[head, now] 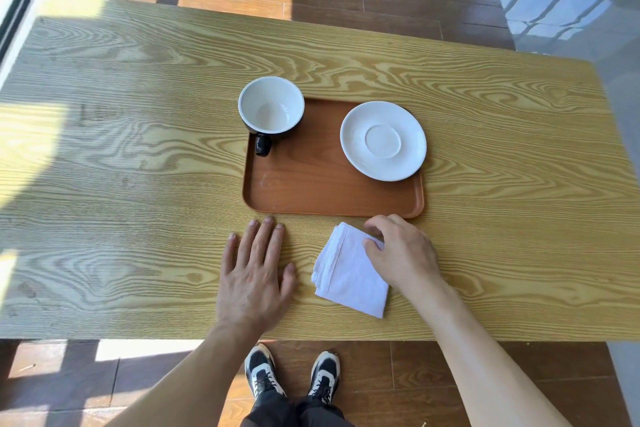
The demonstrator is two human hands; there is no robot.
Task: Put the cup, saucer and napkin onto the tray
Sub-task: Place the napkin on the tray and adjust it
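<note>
The right hand (pixel 403 253) is curling its fingers onto the far corner of the folded napkin (pixel 349 272), low in the frame just below the tray (pixel 311 184). The left hand (pixel 254 274) is lying flat and spread on the table (pixel 138 149) (holding nothing), just left of the napkin.

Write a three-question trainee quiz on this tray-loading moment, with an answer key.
1. True or false: the napkin already lies on the tray.
2. Which hand touches the napkin? A) left hand B) right hand C) both
3. Fill in: on the tray, the cup sits at the far ____ corner, and the saucer on the right side.

Key
1. False: it lies on the table, just in front of the tray.
2. B: the right hand's fingers are on the napkin's far corner; the left hand lies flat on the table beside it.
3. left
</note>
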